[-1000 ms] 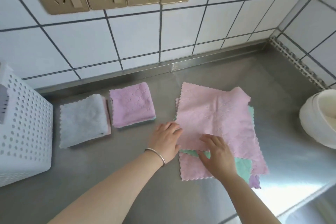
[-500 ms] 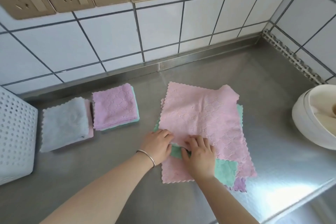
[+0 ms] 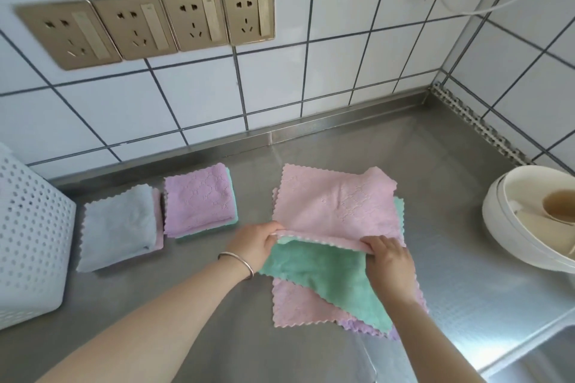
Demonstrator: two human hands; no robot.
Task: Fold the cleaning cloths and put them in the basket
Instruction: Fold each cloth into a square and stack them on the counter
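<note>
On a steel tabletop [image 3: 435, 165] below a tiled wall, a person's left hand [image 3: 253, 244] and right hand [image 3: 387, 260] each pinched the near edge of a pink cloth [image 3: 336, 205], fingers closed on the hem and lifting it off the pile. Under the raised edge, between the two hands, lay a green cloth [image 3: 320, 277], and beneath that another pink cloth [image 3: 298, 308] and a purple one [image 3: 367, 328] showing only at its corner, all unfolded.

Left of the left hand sat two finished stacks: a folded purple cloth [image 3: 197, 199] on a green one, and beyond it a folded grey cloth [image 3: 119, 227] on a pink one. Farther left stood the white perforated basket [image 3: 28, 242]; its inside was out of view, so whether it held anything could not be told.

By this showing, the job was perhaps half done. Four cloths appeared folded, at least four remained flat, and no folded stack had yet gone into the basket. A white bowl [image 3: 497, 221] stood right of the right hand.
</note>
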